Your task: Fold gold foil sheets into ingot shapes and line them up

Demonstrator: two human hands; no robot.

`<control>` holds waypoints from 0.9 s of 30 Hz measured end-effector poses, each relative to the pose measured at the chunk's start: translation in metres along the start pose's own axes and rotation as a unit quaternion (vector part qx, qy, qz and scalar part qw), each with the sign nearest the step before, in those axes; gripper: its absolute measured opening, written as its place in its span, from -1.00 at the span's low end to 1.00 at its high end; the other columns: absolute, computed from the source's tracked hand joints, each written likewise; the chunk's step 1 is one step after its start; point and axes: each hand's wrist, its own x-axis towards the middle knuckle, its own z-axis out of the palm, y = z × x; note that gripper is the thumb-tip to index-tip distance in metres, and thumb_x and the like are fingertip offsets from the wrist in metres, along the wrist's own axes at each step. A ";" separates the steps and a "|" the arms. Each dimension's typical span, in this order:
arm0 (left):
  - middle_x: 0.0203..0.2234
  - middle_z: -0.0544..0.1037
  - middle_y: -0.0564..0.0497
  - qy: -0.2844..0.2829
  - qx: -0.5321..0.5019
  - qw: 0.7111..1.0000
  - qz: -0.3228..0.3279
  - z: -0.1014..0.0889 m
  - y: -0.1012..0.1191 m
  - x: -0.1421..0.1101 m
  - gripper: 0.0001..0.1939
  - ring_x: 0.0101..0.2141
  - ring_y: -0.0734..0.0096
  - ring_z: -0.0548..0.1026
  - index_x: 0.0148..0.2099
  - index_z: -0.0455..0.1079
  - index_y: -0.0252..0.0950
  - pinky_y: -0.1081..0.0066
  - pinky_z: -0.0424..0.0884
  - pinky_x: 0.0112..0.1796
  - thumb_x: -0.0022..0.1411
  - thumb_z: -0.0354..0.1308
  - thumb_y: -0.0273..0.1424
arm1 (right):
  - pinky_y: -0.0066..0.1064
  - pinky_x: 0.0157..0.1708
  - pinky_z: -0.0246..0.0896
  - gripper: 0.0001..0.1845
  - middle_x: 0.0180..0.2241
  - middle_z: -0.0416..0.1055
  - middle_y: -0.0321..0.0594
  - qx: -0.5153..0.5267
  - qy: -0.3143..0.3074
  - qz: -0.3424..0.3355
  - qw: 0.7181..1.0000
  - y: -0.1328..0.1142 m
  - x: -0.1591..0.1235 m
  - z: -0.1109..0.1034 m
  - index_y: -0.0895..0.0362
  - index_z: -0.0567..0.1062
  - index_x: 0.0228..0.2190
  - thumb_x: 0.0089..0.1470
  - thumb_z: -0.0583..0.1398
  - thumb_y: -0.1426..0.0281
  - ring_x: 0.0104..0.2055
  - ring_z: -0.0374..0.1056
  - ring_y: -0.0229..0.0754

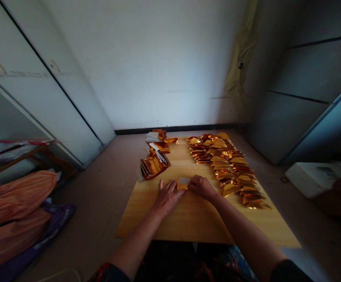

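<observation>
1. While the right hand (200,186) curls over the right end of a small gold foil piece (182,187), the left hand (167,197) rests just beside its left end.
2. Right hand: fingers bent inward, mostly closed, apparently pinching the foil piece; the thumb is hidden. Left hand: open, fingers spread, holding nothing visible. Cannot tell whether its fingertips touch the foil piece.
3. Step in hand: both hands are working the foil piece near the middle of a wooden board (205,231). It appears partly folded, with a pale patch along its far side.
4. Foil piece sits between the hands, toward the board's far half. Ahead of the left hand lies a loose foil heap (154,166) with white strips among it. Along the board's right side, folded triangular pieces (229,168) form a long, overlapping band, some spilling past the edge.
5. Hidden: the fingers cover most of the foil piece, so its creases and exact shape cannot be made out. The heap is too dim and small to count, and the strips could be paper or foil.
6. Nearby: orange bags (14,203) and a purple bag (57,217) lie on the floor at left; a white box (317,179) is at right, partly cut off.
</observation>
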 end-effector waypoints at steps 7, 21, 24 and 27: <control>0.03 0.36 -0.01 -0.017 -0.001 1.000 -0.009 0.001 0.000 0.001 -0.75 0.07 0.19 0.28 -0.04 0.39 0.00 -0.20 -0.20 0.15 0.33 -0.07 -0.30 | -0.51 -0.37 0.02 -0.84 -0.30 0.44 -0.22 -0.036 -0.006 0.034 0.999 -0.008 0.002 -0.004 0.13 0.50 -0.36 0.10 0.12 0.36 -0.31 0.32 -0.27; 0.10 0.33 -0.02 -0.023 -0.030 0.999 -0.017 0.005 0.000 -0.001 -0.68 0.11 0.18 0.24 0.06 0.33 -0.01 -0.16 -0.24 0.17 0.35 -0.11 -0.35 | -0.48 -0.38 0.00 -0.85 -0.29 0.43 -0.22 -0.060 -0.004 0.052 0.997 -0.010 0.006 0.001 0.11 0.50 -0.35 0.06 0.19 0.30 -0.29 0.34 -0.24; 0.10 0.32 0.01 -0.015 -0.025 0.999 -0.014 0.008 -0.001 -0.001 -0.61 0.11 0.18 0.25 0.13 0.24 0.12 -0.18 -0.20 0.16 0.35 -0.11 -0.39 | -0.49 -0.38 0.01 -0.87 -0.29 0.44 -0.23 -0.055 -0.010 0.053 0.997 -0.011 0.005 -0.001 0.11 0.50 -0.35 0.06 0.19 0.32 -0.29 0.33 -0.25; 0.10 0.32 0.00 -0.009 -0.016 1.000 -0.012 0.009 -0.001 -0.001 -0.64 0.11 0.16 0.25 0.11 0.26 0.14 -0.20 -0.19 0.15 0.35 -0.09 -0.35 | -0.49 -0.37 0.01 -0.87 -0.29 0.44 -0.23 -0.049 -0.011 0.055 0.997 -0.012 0.005 -0.003 0.11 0.49 -0.35 0.06 0.19 0.32 -0.29 0.33 -0.26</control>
